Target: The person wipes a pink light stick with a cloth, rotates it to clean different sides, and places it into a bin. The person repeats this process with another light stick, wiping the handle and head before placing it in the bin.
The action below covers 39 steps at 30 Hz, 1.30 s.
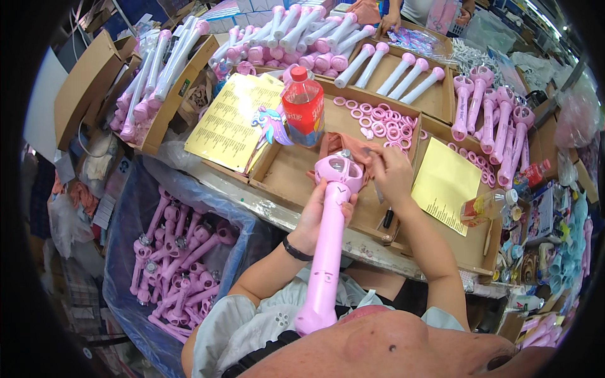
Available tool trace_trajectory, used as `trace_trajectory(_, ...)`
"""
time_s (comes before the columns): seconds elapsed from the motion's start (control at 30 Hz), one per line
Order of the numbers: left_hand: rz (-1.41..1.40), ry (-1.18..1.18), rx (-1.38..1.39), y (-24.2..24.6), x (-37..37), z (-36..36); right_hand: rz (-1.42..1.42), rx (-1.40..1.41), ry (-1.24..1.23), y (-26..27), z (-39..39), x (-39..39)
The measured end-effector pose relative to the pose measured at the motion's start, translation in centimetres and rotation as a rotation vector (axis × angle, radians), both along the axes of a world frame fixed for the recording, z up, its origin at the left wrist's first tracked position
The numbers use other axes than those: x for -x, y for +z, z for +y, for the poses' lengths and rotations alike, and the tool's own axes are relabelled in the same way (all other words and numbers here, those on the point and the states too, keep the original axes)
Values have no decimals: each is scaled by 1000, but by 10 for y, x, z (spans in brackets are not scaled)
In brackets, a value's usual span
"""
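A pink plastic toy wand point(327, 241) rises from my chest toward the workbench. My left hand point(314, 215) grips it just under its openwork head point(339, 170), which holds a clear dome. Beside that head, my right hand point(391, 172) pinches an orange-brown cloth point(347, 141), partly bunched behind the wand. A thin flat blade-like piece shows below my right fingers; whether they hold it I cannot tell. Under both hands lies a shallow cardboard tray point(279, 177). A black-capped pen point(388, 218) rests near its front edge.
A red-labelled drink bottle point(304, 106) stands beside printed yellow sheets point(231, 120). Pink rings point(378, 115) lie in the tray. A blue-lined bin point(236, 255) at left holds several pink wands. White-handled wands point(302, 28) are piled behind. Across the bench is another person's hand point(390, 21).
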<state>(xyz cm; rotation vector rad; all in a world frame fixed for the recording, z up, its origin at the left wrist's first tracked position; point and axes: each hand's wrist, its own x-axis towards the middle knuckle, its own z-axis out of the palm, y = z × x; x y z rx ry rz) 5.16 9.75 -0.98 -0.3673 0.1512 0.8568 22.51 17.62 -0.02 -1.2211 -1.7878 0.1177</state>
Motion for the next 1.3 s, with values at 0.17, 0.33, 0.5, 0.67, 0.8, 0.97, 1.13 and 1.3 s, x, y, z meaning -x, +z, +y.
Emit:
trace_trajectory(0.17, -153, -44, 7, 8, 21, 4, -323, 550, -17, -11, 7, -16)
trace_trajectory(0.33, -178, -142, -56, 13, 42, 9, -279, 79, 230, -31, -2, 8)
trace_trajectory(0.5, -67, -199, -128, 11, 59, 5, -355, 84, 286, -47, -2, 20)
trace_trajectory(0.67, 24, -169, -186, 6, 63, 1, 507, 278, 257, -37, 16, 9)
trace_trajectory(0.8, 197, -164, -193, -2, 53, 8, 698, 291, 477, -23, 4, 15)
trace_trajectory(0.97, 307, -209, -190, -11, 38, 15, 233, 143, 550, -22, -3, 27)
trace_trajectory(1.13, 489, -277, -320, 5, 48, 9, 621, 410, 384, -33, 17, 9)
trace_trajectory(1.3, 754, -112, -629, 37, 72, 3, 51, 196, 537, -33, 5, 6)
